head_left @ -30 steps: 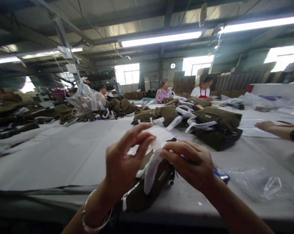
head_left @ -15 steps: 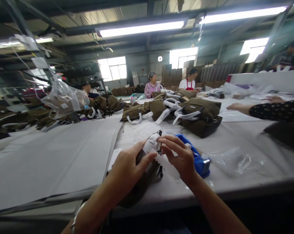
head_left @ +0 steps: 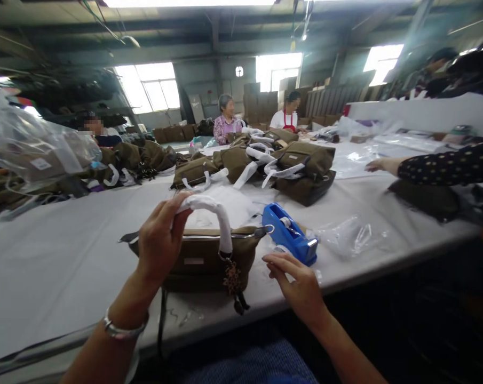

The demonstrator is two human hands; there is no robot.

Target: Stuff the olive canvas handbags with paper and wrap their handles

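Observation:
An olive-brown handbag [head_left: 209, 266] stands upright at the table's front edge, with a charm and dark tassel hanging from it. My left hand [head_left: 159, 240] is closed around the left part of its white-wrapped handle [head_left: 217, 208]. To the right of the bag, my right hand [head_left: 299, 282] is in the air with thumb and fingers pinched together. Whatever it may hold is too small to make out. Just beyond those fingertips sits a blue tape dispenser [head_left: 287, 232] with a roll in it.
More brown handbags [head_left: 301, 165] with white-wrapped handles lie piled across the white table [head_left: 85, 256]. Clear plastic [head_left: 351, 237] lies right of the dispenser. A co-worker's dotted sleeve [head_left: 445, 162] reaches in from the right. A clear plastic bag [head_left: 37, 144] hangs at left.
The handbag has turned broadside with its handle raised. My left hand has shifted to the handle, and my right hand has come away from the bag. The view has swung right.

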